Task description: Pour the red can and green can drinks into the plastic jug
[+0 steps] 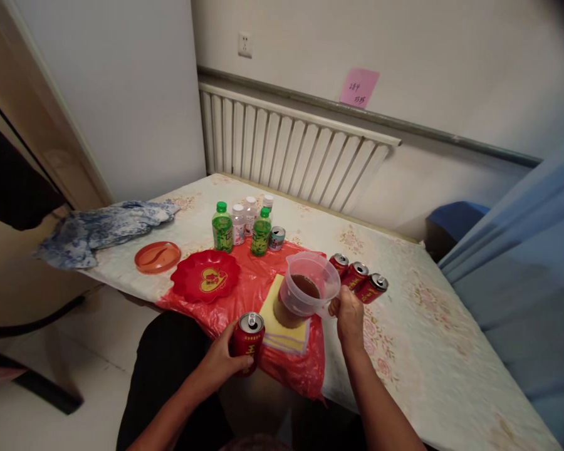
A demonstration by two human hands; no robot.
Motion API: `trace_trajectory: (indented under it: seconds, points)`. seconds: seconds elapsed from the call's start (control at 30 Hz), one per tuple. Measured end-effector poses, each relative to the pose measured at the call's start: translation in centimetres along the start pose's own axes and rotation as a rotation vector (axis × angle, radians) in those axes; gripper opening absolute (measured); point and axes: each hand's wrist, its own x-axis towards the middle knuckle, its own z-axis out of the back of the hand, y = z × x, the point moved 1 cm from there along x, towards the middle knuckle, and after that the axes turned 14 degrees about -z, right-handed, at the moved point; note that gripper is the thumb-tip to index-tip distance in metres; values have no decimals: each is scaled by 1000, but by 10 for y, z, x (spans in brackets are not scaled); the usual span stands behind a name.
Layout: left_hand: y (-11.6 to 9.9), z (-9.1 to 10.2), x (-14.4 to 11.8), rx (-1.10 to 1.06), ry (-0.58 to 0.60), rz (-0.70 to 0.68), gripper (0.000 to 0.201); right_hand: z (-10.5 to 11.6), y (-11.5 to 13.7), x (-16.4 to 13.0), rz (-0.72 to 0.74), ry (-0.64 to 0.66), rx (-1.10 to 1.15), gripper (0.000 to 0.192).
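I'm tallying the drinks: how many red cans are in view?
4: one red can in the left hand; three more cans in a row just beyond the right hand.

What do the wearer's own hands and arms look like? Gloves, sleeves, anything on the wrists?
Left hand and right hand: both human, five-fingered type, no gloves. Left forearm and right forearm bare as far as they show; no sleeves, watch, bracelet, cables or markings visible. Rings: can't rule out, some fingers are hidden.

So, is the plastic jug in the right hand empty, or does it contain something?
Partly filled: the jug holds brown liquid, visible inside, but not up to the top.
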Motion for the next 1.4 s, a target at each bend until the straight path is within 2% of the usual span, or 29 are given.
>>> trace_trajectory:
  seconds: [0.47,0.83,1.0,1.2,1.4]
  points:
    - [8,2,-2,-31,23,-3,75,2,-3,0,8,1,-8,48]
    - [-1,0,-1,-37,28,-25,71,-7,5,11,11,-20,-79,53]
    - [0,-1,0,-45,14,21,75,-9,7,18,9,-32,-110,54]
    - [-2,-1,1,-40,7,6,73,-11,7,26,3,-18,-87,53]
    - [0,1,0,-21,18,-5,72,-10,5,20,0,14,-31,53]
